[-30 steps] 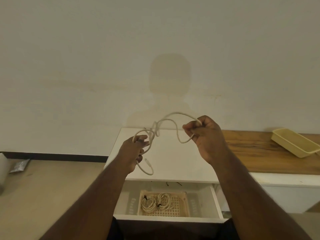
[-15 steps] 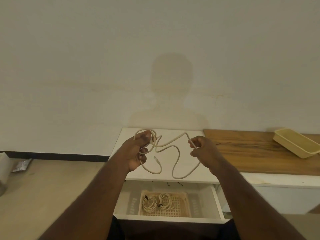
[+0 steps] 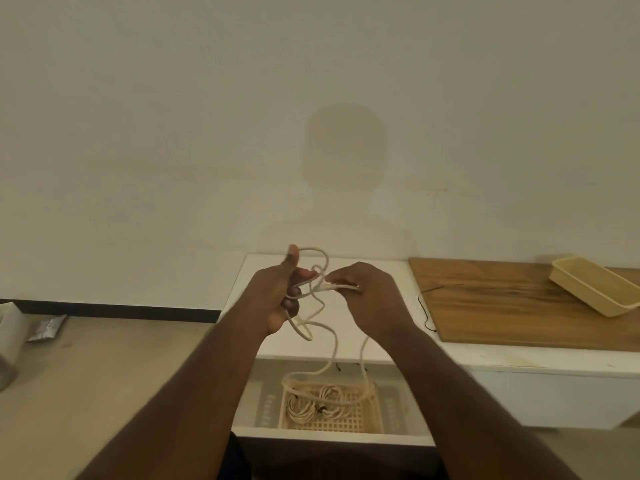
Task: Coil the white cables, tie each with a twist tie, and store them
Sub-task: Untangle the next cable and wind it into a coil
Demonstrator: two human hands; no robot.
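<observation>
Both hands gripping white cable — half-coiled

You face a plain off-white wall that fills the upper half of the view. A soft shadow of a head and shoulders falls on it, straight ahead of you. A dark baseboard runs along the foot of the wall on your left, above a pale beige floor. Against the wall stands a low white cabinet with a white top. A brown wooden board lies on its right part. Below the top, a white drawer stands pulled open toward you. The light is dim, warm and even.
</observation>
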